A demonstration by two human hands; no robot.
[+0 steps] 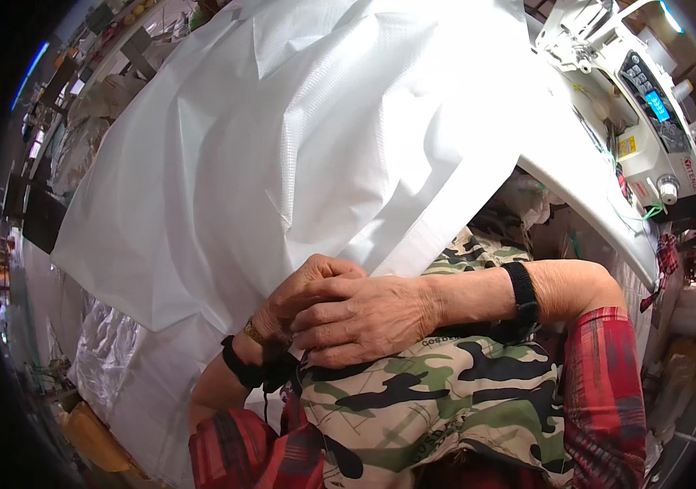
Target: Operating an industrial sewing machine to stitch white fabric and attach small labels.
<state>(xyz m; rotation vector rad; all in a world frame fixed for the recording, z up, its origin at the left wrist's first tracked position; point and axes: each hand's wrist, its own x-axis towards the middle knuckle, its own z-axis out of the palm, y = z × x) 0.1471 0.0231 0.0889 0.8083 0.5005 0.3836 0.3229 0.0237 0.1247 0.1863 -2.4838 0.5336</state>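
Observation:
A large white woven sheet (234, 179), creased and glossy, spreads from the work table down to my lap. At its near edge, a flat hem strip (421, 236) runs down to my hands. My left hand (295, 293) is closed at that edge, its fingertips hidden under my right hand. Across it lies my right hand (368, 322), fingers curled together and thumb side against the sheet. What sits beneath the right fingers is covered. On the left wrist are a gold-coloured watch band (253, 331) and a black strap (242, 363); another black strap (521, 292) circles the right forearm.
At the upper right stands a white sewing machine (641, 122) with a lit blue display. Its white table edge (600, 216) curves down beside me. Clear plastic (107, 350) hangs at the left, and a camouflage apron (437, 391) covers my lap.

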